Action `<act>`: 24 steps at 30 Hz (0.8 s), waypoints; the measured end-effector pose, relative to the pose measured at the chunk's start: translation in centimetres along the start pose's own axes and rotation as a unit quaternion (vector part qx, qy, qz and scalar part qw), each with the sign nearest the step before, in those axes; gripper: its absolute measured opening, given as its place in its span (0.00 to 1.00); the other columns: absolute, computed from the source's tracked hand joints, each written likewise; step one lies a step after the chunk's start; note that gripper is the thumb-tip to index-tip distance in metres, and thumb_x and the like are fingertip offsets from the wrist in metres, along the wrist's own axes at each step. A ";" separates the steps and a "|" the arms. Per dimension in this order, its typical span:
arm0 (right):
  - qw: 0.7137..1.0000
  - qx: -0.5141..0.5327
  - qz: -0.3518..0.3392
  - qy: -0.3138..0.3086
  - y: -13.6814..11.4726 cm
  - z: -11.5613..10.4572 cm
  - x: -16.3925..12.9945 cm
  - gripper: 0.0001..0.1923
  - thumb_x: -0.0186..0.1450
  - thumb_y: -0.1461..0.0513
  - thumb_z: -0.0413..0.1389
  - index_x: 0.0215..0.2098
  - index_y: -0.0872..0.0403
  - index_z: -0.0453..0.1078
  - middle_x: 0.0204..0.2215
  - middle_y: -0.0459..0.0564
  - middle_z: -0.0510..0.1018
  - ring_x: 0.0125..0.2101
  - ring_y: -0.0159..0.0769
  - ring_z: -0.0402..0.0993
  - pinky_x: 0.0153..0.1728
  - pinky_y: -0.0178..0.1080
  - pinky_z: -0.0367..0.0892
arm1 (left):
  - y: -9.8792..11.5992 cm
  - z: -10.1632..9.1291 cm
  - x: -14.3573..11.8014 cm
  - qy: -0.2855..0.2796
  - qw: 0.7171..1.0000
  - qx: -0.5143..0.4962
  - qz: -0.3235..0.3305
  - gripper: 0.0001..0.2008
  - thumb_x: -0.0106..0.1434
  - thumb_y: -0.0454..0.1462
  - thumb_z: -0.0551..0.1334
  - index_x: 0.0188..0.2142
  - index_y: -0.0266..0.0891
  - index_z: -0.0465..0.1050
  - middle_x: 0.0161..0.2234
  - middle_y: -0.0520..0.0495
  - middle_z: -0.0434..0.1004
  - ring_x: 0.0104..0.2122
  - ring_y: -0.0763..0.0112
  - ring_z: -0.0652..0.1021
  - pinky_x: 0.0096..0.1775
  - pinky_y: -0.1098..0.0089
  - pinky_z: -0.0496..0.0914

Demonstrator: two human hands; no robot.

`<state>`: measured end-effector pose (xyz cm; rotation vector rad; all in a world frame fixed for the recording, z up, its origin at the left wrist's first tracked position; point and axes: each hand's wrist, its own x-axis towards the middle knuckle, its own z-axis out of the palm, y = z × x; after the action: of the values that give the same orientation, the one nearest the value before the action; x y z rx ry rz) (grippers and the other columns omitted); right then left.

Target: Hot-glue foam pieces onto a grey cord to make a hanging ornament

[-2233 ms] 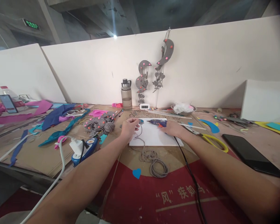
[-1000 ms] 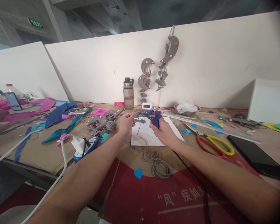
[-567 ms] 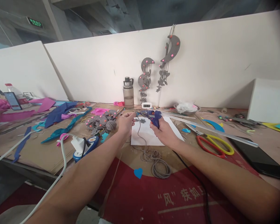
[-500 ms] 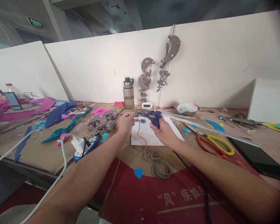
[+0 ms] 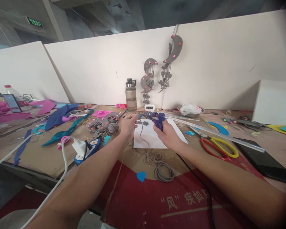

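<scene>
Coil of grey cord (image 5: 160,165) lies nearest, soft and limp | left hand (image 5: 129,124) pinches its raised end; best held close to the tip | right hand (image 5: 165,133) wraps the blue glue gun (image 5: 157,118), light, rigid, hot-nosed, above white sheet (image 5: 154,135) | water bottle (image 5: 131,95) beyond.

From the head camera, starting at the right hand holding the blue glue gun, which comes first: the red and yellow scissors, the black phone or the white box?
Measured from the right hand, which grips the blue glue gun:
1. Red and yellow scissors, just to its right on the table.
2. Black phone, further right, near the table's front edge.
3. White box, far right, back by the wall.
</scene>
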<state>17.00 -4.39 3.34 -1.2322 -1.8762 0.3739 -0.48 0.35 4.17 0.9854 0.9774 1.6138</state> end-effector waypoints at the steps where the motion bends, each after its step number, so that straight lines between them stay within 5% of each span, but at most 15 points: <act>1: 1.000 0.002 -0.001 -0.003 -0.1 0.0 0.0 0.14 0.65 0.55 0.47 0.44 0.55 0.61 0.33 0.52 0.74 0.30 0.36 0.69 0.33 0.38 0.64 | 0.0 0.0 0.0 0.000 1.000 -0.001 0.000 0.09 0.43 0.35 0.66 0.22 0.35 0.67 0.19 0.56 0.62 0.17 0.83 0.62 0.19 0.77 0.50; 14: 1.000 0.009 -0.002 -0.001 -0.3 -0.1 -0.1 0.14 0.64 0.56 0.47 0.45 0.55 0.61 0.35 0.52 0.75 0.31 0.36 0.70 0.34 0.38 0.64 | 0.0 -0.1 0.2 -0.003 1.000 -0.010 0.001 0.08 0.43 0.35 0.66 0.21 0.35 0.67 0.16 0.55 0.61 0.17 0.83 0.61 0.18 0.77 0.48; 21: 0.991 0.080 0.104 0.005 0.9 -1.3 1.3 0.14 0.63 0.58 0.46 0.44 0.56 0.63 0.35 0.52 0.79 0.29 0.33 0.73 0.28 0.34 0.63 | 0.0 -0.3 0.5 -0.013 0.999 -0.041 0.014 0.08 0.44 0.33 0.65 0.20 0.35 0.65 0.15 0.54 0.61 0.16 0.83 0.61 0.19 0.76 0.50; 24: 0.981 -0.034 0.188 -0.026 2.5 -2.0 2.4 0.17 0.63 0.57 0.45 0.44 0.59 0.66 0.39 0.57 0.79 0.35 0.38 0.75 0.31 0.35 0.64 | -0.1 -0.2 0.5 -0.020 0.999 -0.038 0.032 0.08 0.45 0.33 0.65 0.20 0.35 0.65 0.15 0.55 0.62 0.16 0.83 0.61 0.19 0.76 0.51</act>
<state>19.69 -1.48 4.09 -1.6438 -1.7055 0.5507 -0.71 0.77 4.12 1.0020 0.8598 1.6652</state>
